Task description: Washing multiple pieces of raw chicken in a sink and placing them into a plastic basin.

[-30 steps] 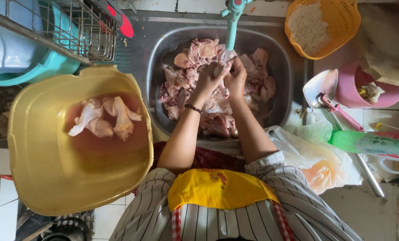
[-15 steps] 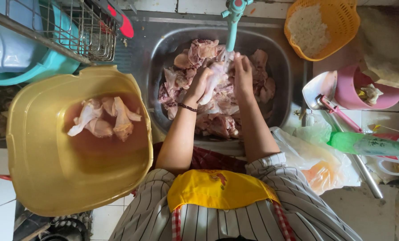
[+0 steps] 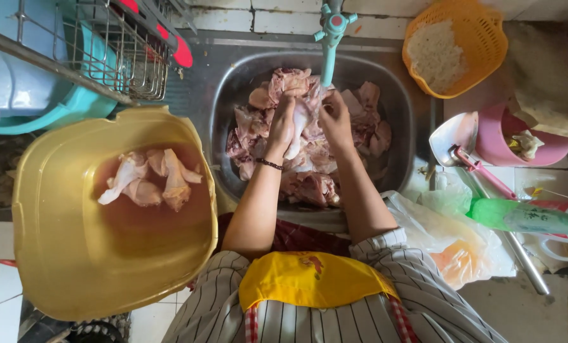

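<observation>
Over the steel sink (image 3: 217, 95), full of raw chicken pieces (image 3: 309, 184), both my hands hold one pale chicken piece (image 3: 298, 130) under the teal tap (image 3: 329, 38). My left hand (image 3: 282, 124), with a dark band at the wrist, grips its left side. My right hand (image 3: 336, 121) grips its right side. To the left, a yellow plastic basin (image 3: 55, 254) holds several chicken pieces (image 3: 150, 178) in brownish water.
A wire dish rack (image 3: 112, 51) and a teal tub (image 3: 36, 114) stand at the upper left. An orange basket of white shreds (image 3: 455, 47), a pink bowl (image 3: 519, 143), a metal scoop (image 3: 455, 136), a green bottle (image 3: 525, 219) and plastic bags (image 3: 455, 248) crowd the right counter.
My hands have turned the chicken piece between them and lifted it closer under the tap. The basin and counter items have not moved.
</observation>
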